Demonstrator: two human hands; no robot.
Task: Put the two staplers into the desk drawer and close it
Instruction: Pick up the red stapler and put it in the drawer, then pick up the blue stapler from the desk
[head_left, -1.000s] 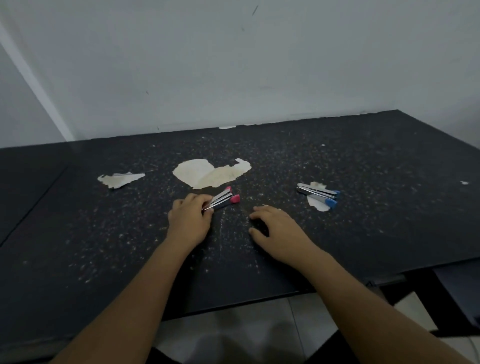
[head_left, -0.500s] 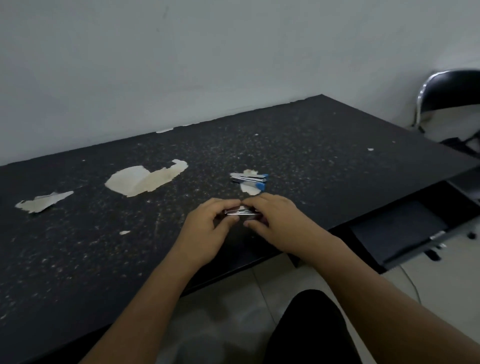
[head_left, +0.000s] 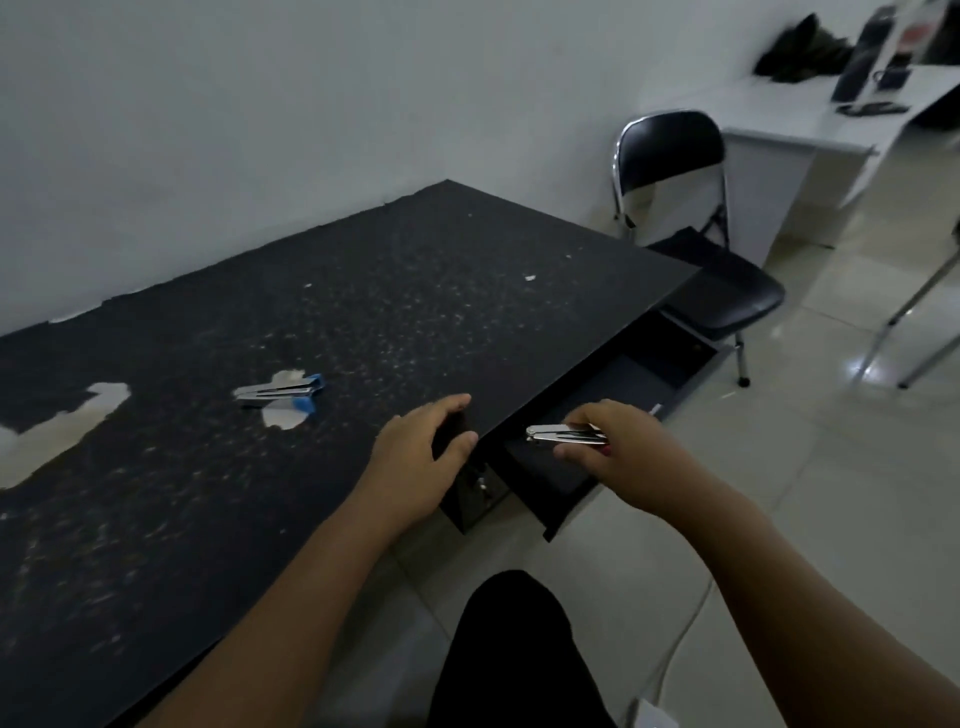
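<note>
Half the stapler (head_left: 563, 434) hides inside the right hand (head_left: 618, 457).

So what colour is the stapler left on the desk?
Silver with blue ends, the stapler in the head view.

One stapler (head_left: 563, 434) hangs above the open drawer (head_left: 639, 374), the other stapler (head_left: 280, 391) lies left on the desk (head_left: 415, 291).

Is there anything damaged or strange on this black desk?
Yes. The desk surface is peeled away in pale patches near the blue stapler and at the left edge, and it is speckled with whitish scuffs.
</note>
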